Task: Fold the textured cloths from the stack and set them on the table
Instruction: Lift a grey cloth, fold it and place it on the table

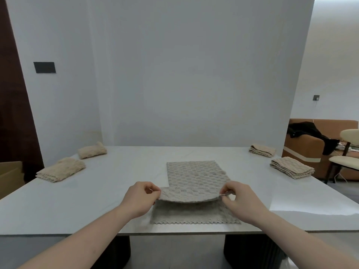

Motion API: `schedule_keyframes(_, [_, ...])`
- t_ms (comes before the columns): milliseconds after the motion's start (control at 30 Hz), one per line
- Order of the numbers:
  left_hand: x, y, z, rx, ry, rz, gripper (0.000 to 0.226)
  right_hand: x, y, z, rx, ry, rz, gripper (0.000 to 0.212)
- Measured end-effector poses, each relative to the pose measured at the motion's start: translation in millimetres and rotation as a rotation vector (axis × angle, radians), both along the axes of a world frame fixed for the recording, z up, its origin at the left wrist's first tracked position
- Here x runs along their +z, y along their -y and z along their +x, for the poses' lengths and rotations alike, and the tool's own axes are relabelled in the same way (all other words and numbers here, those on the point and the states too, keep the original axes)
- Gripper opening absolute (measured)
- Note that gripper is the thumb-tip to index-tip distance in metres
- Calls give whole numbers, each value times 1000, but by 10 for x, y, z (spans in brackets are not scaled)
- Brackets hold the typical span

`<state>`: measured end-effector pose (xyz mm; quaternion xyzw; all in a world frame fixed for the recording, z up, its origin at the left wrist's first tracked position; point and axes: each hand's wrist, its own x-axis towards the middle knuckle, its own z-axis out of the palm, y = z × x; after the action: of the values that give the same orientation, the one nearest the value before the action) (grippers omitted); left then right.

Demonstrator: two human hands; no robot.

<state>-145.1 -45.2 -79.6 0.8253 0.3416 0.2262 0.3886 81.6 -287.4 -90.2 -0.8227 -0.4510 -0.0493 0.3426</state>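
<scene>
White walls close off the back of the frame, and a pale grey table [77, 206] fills the middle, its far edge running against the wall. From the head view, a grey textured cloth [196, 179] lies at the centre of the frame, its far part flat on the table and its near edge lifted in a shallow arc between the two hands. Beneath that raised edge more grey textured fabric [194, 216] lies flat, with a zigzag hem toward the near table edge; whether it is a separate cloth I cannot tell.

The left hand [138, 200], left of centre, pinches the cloth's left corner between thumb and curled fingers. The right hand [242, 202], right of centre, pinches the opposite corner the same way. Both forearms reach in from the lower corners of the frame, bare, converging on the cloth, wrists raised above the tabletop.

At the left of the frame two folded beige cloths [61, 169] [92, 151] rest well apart from the hands. At the right, two more folded beige cloths [292, 167] [262, 150] sit near the table's edge. A brown sofa [303, 150] with a dark garment [310, 134] and a cream chair [347, 160] stand at far right.
</scene>
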Motion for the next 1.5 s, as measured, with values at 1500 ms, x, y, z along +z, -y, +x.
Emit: schedule_keyframes(1500, [-559,499,869,-389,-598,509,86,-610,-372,184,-262,22,-335,71])
